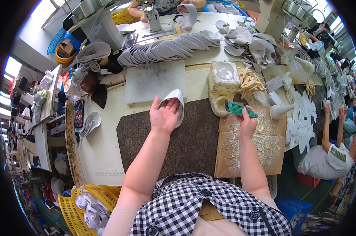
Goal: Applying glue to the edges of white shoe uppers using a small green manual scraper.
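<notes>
Phone [79, 113] lies at the left of the counter [103, 157], beside a pale loose piece [92, 122]. Further right, over a dark mat [170, 151], the left hand [164, 118], palm up and open, has its fingers tucked inside a curved white piece [181, 113]. Next stands a smeared pale container [224, 80]; the right hand [247, 124], well apart from the left, grips a green tool [237, 108] above stained cardboard [250, 151]. Rightmost sits a white cone [279, 112].

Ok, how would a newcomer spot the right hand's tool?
On the pale worktable, find the brown cardboard sheet right of the dark mat. Over its far end, the right hand holds the tool: slim, and the only green item nearby.
</notes>
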Tool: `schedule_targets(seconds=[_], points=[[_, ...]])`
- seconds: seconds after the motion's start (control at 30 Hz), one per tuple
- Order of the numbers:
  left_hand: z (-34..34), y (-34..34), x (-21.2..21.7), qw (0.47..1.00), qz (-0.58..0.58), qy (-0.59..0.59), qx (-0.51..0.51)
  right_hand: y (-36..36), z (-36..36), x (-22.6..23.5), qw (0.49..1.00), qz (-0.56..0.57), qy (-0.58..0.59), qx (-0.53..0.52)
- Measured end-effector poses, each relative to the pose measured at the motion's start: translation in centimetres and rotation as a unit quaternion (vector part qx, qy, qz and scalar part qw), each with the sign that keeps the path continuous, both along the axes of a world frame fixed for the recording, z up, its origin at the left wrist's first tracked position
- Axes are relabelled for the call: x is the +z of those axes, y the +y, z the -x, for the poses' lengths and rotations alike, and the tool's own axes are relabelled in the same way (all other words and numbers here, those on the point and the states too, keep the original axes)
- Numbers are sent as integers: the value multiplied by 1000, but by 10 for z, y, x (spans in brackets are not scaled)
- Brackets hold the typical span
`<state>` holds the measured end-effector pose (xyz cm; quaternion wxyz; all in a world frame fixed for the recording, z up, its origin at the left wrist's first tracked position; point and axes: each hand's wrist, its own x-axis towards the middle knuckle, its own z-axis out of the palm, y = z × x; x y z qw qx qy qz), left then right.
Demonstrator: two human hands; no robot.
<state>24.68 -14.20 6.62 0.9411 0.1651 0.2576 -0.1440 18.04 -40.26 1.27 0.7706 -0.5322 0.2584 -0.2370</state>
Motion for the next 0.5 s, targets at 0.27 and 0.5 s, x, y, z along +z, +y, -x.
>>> schedule_targets(seconds=[0.27,0.5], points=[[48,19,2,957,-239,-41,-161,-10,13,-19,998,-28,58,29],[102,29,-30,916,-293,-41,-271,46,17,28,969,-63,83,225]])
